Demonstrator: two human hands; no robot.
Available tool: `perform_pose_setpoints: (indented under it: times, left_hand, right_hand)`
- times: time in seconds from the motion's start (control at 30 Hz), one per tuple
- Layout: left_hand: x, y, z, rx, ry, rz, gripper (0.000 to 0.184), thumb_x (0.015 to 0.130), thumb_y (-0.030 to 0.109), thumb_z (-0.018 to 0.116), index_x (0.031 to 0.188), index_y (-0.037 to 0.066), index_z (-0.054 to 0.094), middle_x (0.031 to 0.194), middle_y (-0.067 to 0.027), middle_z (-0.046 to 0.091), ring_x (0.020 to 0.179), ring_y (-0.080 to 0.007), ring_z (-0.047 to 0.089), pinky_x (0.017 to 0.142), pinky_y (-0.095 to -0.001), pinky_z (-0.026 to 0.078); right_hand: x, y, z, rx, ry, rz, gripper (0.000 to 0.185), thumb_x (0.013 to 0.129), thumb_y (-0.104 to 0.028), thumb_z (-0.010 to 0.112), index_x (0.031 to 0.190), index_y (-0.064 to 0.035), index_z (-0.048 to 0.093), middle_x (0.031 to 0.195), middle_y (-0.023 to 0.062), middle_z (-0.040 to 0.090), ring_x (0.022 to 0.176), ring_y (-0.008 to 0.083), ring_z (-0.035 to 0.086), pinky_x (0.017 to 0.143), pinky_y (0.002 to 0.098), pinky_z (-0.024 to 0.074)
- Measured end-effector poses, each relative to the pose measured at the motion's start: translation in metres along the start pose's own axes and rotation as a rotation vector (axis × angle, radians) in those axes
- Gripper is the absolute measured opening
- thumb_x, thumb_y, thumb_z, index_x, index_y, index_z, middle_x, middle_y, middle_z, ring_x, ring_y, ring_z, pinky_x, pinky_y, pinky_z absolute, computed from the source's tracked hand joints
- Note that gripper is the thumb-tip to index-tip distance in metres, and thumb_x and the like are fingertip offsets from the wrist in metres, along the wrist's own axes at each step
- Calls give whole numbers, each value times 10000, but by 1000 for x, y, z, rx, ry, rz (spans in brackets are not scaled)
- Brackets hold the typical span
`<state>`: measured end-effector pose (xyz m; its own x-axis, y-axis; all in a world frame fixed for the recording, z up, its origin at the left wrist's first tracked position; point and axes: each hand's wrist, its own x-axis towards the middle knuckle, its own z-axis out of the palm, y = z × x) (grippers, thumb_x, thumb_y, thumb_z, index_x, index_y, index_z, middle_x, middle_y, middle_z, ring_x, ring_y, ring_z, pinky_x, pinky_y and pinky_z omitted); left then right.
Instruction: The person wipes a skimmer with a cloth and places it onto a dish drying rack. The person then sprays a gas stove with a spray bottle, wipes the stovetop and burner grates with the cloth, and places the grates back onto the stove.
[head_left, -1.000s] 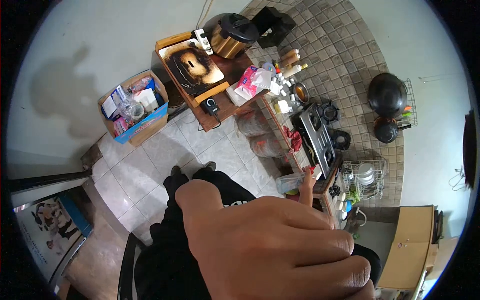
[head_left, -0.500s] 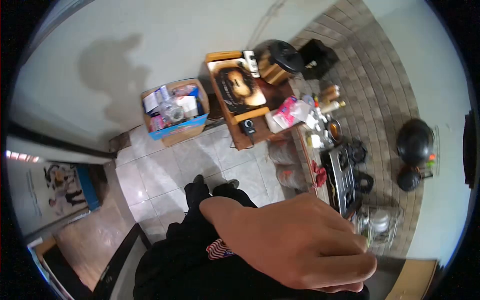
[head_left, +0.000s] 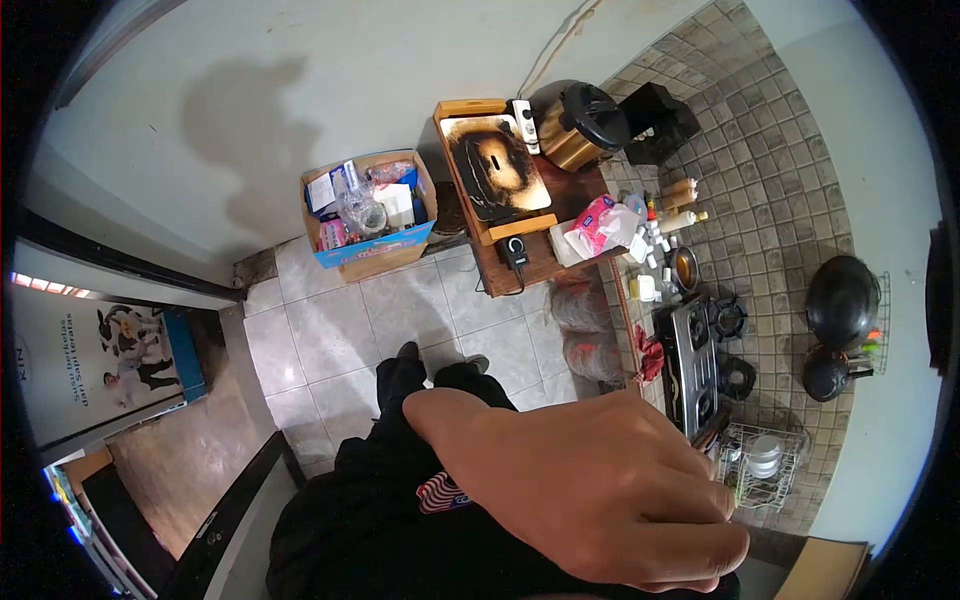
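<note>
My left hand point(head_left: 590, 490) is large and close to the camera at the lower middle, its back towards me and its fingers curled to the right. No object shows in it. It is raised over my dark clothes point(head_left: 380, 530) and hides part of the counter's near end. My right hand does not show. Beyond my left hand are the gas stove point(head_left: 692, 365) and a red cloth point(head_left: 648, 355) on the counter edge.
A wooden table point(head_left: 565, 190) bears a scorched board point(head_left: 495, 165), a pink tissue pack point(head_left: 600, 225) and a gold-and-black cooker point(head_left: 580, 130). An open box of packages point(head_left: 370, 245) stands left. A dish rack point(head_left: 765, 465) is right; pans point(head_left: 842, 300) hang on the wall.
The view has shifted, so the room's contents sit farther right. My left hand has also moved right in view, its fingers more tightly curled. My right hand, earlier at a clear red-topped container, has left view.
</note>
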<state>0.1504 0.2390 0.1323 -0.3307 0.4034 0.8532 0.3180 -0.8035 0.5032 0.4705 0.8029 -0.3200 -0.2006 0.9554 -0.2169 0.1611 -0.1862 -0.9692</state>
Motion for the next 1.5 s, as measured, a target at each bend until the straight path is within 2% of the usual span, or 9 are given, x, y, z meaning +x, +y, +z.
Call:
perform_pose_setpoints:
  times: [0.03, 0.17, 0.67, 0.73, 0.97, 1.23, 1.3, 1.43, 1.5]
  left_hand:
    - [2, 4, -1, -149, -60, -219, 212, 927, 126, 807, 1015, -3, 663, 815, -115, 700, 620, -253, 687, 484, -337, 524]
    - [0, 4, 0, -169, -42, -219, 223, 920, 114, 813, 1024, -16, 664, 827, -114, 706, 619, -249, 687, 489, -334, 527]
    - [-5, -23, 23, -190, 186, 0, 218, 925, 70, 810, 1005, -76, 668, 795, -148, 680, 598, -243, 680, 486, -325, 519]
    - [5, -36, 12, 98, 68, 382, 222, 942, 72, 798, 1024, -88, 668, 795, -155, 683, 598, -243, 682, 483, -327, 520]
    - [8, -62, 41, 99, 95, 260, 245, 959, 193, 741, 981, 9, 581, 708, -64, 562, 568, -220, 618, 471, -353, 489]
    - [16, -142, 61, 121, -88, -295, 207, 862, 200, 880, 943, 90, 725, 673, -29, 629, 528, -160, 599, 470, -303, 445]
    - [0, -185, 62, 262, -63, -485, 201, 826, 105, 881, 941, 79, 718, 696, 43, 650, 574, -31, 542, 509, -219, 395]
    - [-112, -314, 42, 266, -61, -1043, 285, 914, 111, 803, 1143, 46, 646, 868, 38, 615, 687, -13, 481, 566, -211, 342]
    - [-254, -388, 9, 475, -307, -1115, 464, 899, 305, 840, 1235, 49, 648, 918, -22, 603, 804, -124, 561, 685, -314, 486]
  right_hand:
    - [-9, -6, 5, -9, -8, -7, 347, 938, -115, 783, 1237, -60, 617, 1074, 102, 671, 949, 241, 673, 773, 413, 611]
    - [-7, -4, 4, -100, -81, -69, 331, 936, -122, 794, 1211, -72, 617, 1064, 87, 664, 944, 226, 668, 779, 412, 609]
    - [-3, 6, 7, 18, -4, -5, 303, 942, -50, 746, 1206, -51, 599, 994, 58, 651, 856, 195, 652, 735, 386, 601]
    - [3, 19, -1, 71, -80, -22, 330, 939, -59, 754, 1226, -37, 594, 993, 59, 654, 851, 197, 657, 734, 392, 599]
    - [-15, 41, -14, -16, -66, -35, 475, 937, -76, 719, 1382, -49, 552, 1088, 82, 668, 907, 220, 684, 787, 405, 638]
    - [-52, 46, -34, -66, 43, 201, 456, 960, -250, 745, 1360, -81, 606, 1131, 90, 702, 977, 256, 721, 750, 407, 574]
    - [-53, 28, -31, -92, 91, 126, 357, 968, -196, 725, 1286, -57, 645, 1058, 86, 712, 913, 230, 722, 767, 384, 592]
    - [-33, 28, -53, 1, 149, -38, 261, 1014, -153, 701, 1228, -18, 634, 1057, 89, 709, 934, 220, 717, 788, 381, 623]
    - [-13, 13, -57, 16, 218, -33, 300, 941, -17, 695, 1231, 5, 623, 1009, 91, 700, 870, 190, 711, 736, 342, 626]
